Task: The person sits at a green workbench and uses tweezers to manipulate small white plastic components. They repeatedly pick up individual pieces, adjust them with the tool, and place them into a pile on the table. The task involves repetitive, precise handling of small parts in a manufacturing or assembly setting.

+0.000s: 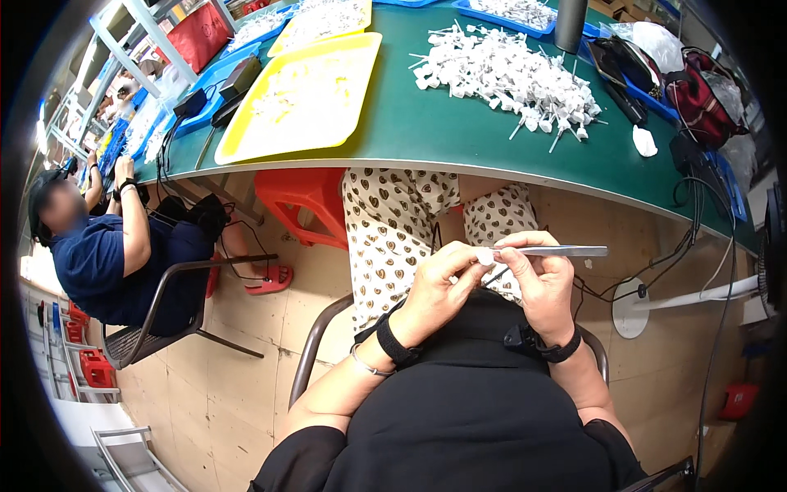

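Above my lap, my left hand (438, 289) pinches a small white plastic piece (485, 256) between thumb and fingertips. My right hand (543, 289) is closed round a pair of metal tweezers (586, 251), whose broad end sticks out to the right. The tips of the tweezers are hidden by my fingers, close to the white piece, and I cannot make out whether they touch it. Beyond my hands, a loose heap of white plastic pieces with thin stems (508, 78) lies on the green table (402, 135).
A yellow tray (361, 94) with small pieces lies at the table's left front, with blue trays behind. A dark cylinder (570, 25) stands beyond the heap. Cables and a fan stand (630, 307) are at the right. A red stool (299, 201) is under the table; a co-worker (123, 254) sits left.
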